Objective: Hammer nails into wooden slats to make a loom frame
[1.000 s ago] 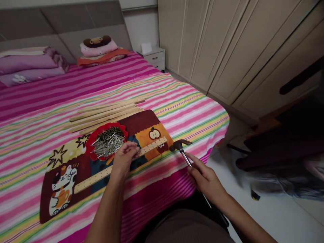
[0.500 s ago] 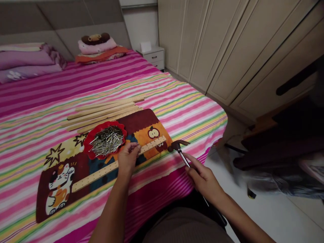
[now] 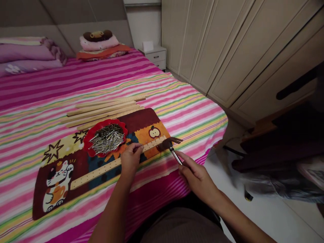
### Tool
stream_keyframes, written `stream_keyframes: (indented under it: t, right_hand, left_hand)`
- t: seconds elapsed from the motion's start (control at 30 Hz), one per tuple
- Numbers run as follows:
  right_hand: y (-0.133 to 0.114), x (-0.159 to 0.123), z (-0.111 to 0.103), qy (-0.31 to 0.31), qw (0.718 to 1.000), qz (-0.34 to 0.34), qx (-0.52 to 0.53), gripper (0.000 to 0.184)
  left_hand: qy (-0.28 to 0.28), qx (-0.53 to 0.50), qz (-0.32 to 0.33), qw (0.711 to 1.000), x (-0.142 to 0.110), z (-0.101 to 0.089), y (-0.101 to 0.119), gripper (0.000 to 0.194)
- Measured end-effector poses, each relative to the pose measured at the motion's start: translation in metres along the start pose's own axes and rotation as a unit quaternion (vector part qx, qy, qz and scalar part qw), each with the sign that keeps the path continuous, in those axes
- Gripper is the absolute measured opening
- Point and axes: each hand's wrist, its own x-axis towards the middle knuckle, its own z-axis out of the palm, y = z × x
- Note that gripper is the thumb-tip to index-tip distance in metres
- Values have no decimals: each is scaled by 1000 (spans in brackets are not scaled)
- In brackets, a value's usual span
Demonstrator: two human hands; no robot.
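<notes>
My left hand [image 3: 131, 157] is closed in a pinch at the wooden strip [image 3: 95, 174]; whatever is between its fingertips is too small to make out. Rows of small dark dots or holes run along this strip, and a few nails [image 3: 155, 139] stand up near its right end. In my right hand [image 3: 198, 177] is a claw hammer [image 3: 174, 153], gripped by its shaft. The hammer's dark head is over the strip's right end, to the right of my left hand. Just behind my left hand sits a red scalloped bowl [image 3: 87, 143] heaped with loose nails [image 3: 107, 140].
Under the strip lies a patterned mat [image 3: 37, 199] with a cat drawing. Behind the bowl, several more wooden strips [image 3: 106, 111] lie on the striped bed cover [image 3: 189, 111]. Folded bedding [image 3: 27, 55], a nightstand [image 3: 157, 57] and wardrobe doors [image 3: 202, 40] stand farther back.
My right hand has brought the hammer left and slightly up, so its head is now over the strip's end. My left hand keeps its pinch, shifted slightly right.
</notes>
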Motion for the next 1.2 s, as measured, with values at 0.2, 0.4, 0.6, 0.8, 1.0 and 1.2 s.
stream_keyframes:
  t: [0.2, 0.4, 0.6, 0.8, 1.0, 1.2]
  right_hand:
    - [-22, 26, 17, -53, 992, -100, -54, 46]
    - [-30, 50, 34, -64, 967, -212, -125, 48]
    - [-26, 50, 38, -83, 964, -198, -157, 49]
    - [-30, 22, 21, -62, 986, -135, -81, 46]
    - [-18, 2, 2, -21, 992, -91, -87, 45]
    - [-10, -1, -4, -12, 992, -91, -83, 47]
  left_hand:
    - [6, 35, 13, 999, -2, 0, 2, 16]
    - [15, 43, 25, 999, -2, 1, 5, 12]
    - [21, 78, 43, 996, -2, 4, 4, 10]
    - [2, 74, 50, 996, -5, 4, 3, 9]
    - [118, 191, 83, 971, 10, -43, 6, 22]
    - [106, 398, 12, 911, 43, -83, -2, 31]
